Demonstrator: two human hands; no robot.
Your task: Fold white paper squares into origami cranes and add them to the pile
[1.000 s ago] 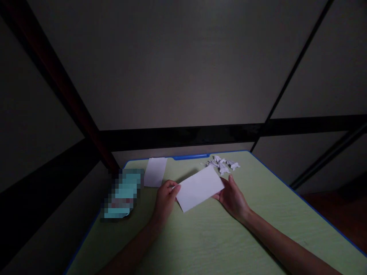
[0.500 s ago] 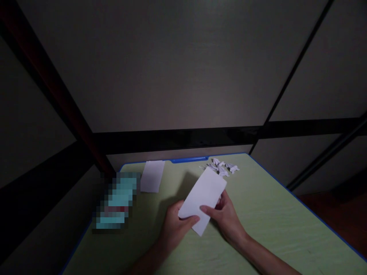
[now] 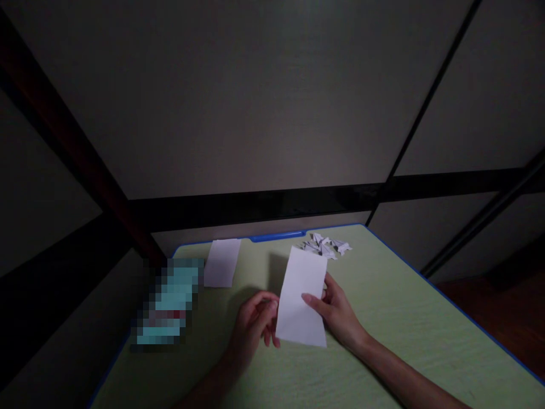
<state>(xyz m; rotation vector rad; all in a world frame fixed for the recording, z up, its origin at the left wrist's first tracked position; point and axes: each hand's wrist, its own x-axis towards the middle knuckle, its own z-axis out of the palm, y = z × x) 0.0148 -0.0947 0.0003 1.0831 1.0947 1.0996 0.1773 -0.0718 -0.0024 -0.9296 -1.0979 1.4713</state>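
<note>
A plain white sheet of paper (image 3: 300, 318) is held up over the table, its long sides nearly upright. My right hand (image 3: 338, 312) grips its right edge, thumb on the front face and the fingers hidden behind. My left hand (image 3: 254, 324) is at the sheet's left edge with loosely curled fingers. Its thumb lies close to the forefinger and the lower fingers hang apart; the thumb is off the sheet's face. Beyond the sheet lie several small folded white paper pieces (image 3: 326, 247) with pointed ends.
The pale green table (image 3: 395, 324) has a blue rim and a blue tray groove (image 3: 279, 236) at its far edge. More white paper (image 3: 222, 262) lies at the far left. Nearer stands a blurred-out teal rectangle (image 3: 170, 304). Dark-banded panels (image 3: 255, 113) rise behind the table.
The sheet has turned from a rightward slant to nearly upright. My left thumb has come off its face, and the left hand now sits beside the edge. My right hand keeps its grip.
</note>
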